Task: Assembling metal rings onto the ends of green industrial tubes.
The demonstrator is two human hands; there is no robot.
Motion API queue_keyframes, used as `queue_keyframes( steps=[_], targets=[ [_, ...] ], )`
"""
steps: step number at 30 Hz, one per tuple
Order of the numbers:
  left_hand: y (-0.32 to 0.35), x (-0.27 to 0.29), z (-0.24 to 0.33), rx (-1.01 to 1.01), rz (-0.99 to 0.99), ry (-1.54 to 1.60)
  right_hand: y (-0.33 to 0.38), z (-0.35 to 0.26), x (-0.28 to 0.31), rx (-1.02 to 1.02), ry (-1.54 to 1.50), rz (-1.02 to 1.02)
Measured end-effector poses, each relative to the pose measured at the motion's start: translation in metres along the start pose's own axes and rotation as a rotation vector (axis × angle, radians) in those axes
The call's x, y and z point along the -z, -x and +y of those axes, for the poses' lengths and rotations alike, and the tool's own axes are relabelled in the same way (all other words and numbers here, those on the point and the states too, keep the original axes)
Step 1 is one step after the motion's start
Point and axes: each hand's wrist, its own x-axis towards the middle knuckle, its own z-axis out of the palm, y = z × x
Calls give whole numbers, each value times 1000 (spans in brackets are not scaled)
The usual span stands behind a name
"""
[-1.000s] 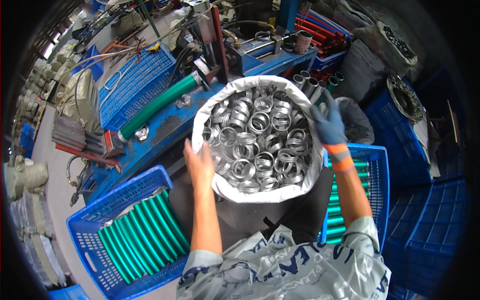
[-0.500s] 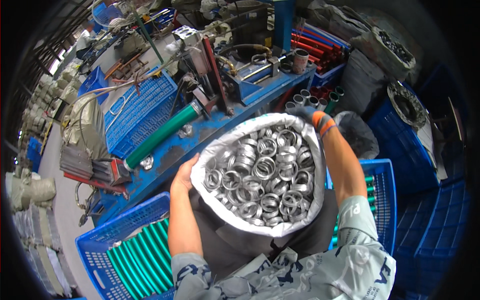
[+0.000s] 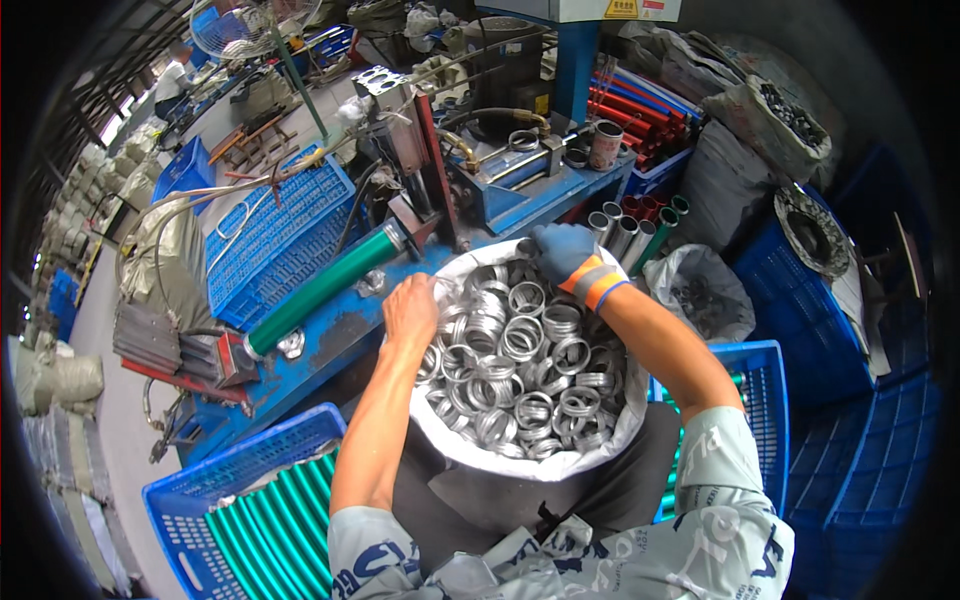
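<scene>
Between my knees stands a white woven sack (image 3: 572,464), full of silver metal rings (image 3: 530,345). My bare left hand (image 3: 411,312) is closed on the sack's rim at its far left side, fingertips bent inward. At the far rim, my right hand (image 3: 567,252) wears a blue-grey work glove with an orange cuff. Its fingers are curled over the sack's edge, partly hidden behind the palm. Some rings lie right below both hands.
A blue bench machine (image 3: 345,325) stands ahead, holding a green tube (image 3: 325,290). Blue crates (image 3: 245,448) of green tubes flank me. At the right are a clear bag (image 3: 700,290) of rings, upright tubes (image 3: 622,238) and blue bins (image 3: 800,270).
My left hand has moved up and right along the sack's rim. The right hand has shifted left and nearer, and the far rim is drawn inward between them.
</scene>
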Motion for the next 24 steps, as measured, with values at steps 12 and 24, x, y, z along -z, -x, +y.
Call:
queue_keyframes(
  steps=[12, 24],
  targets=[
    [-46, -43, -60, 756, -756, 1382, -90, 104, -66, -79, -801, -474],
    [146, 63, -12, 419, -50, 271, 129, 55, 10, -363, -21, 85]
  ],
)
